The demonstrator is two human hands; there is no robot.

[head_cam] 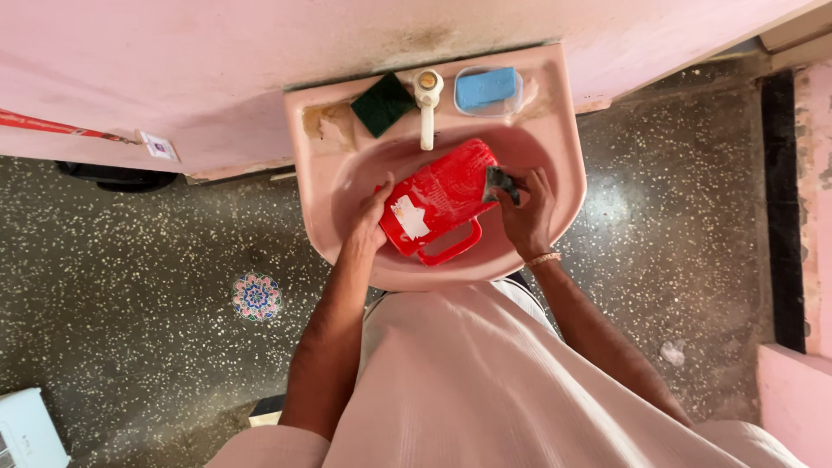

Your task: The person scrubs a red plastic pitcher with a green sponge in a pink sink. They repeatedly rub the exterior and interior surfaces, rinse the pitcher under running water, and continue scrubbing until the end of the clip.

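Our left hand (371,221) gripped the red mug (442,201) over the pink sink (563,182). Our right hand (524,208) clutched 1 dark scrubber (500,183), pressed against its side.

Red mug scrubbed over pink basin

A red plastic mug (442,201), white-patched and handle toward the viewer, is tilted sideways, a dark scouring pad (500,183) pressed against its rim.

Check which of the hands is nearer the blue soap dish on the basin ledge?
Right. The right hand, pressing a dark scrub pad on the red mug, sits below the blue soap dish. The left hand grips the mug's far side, farther away.
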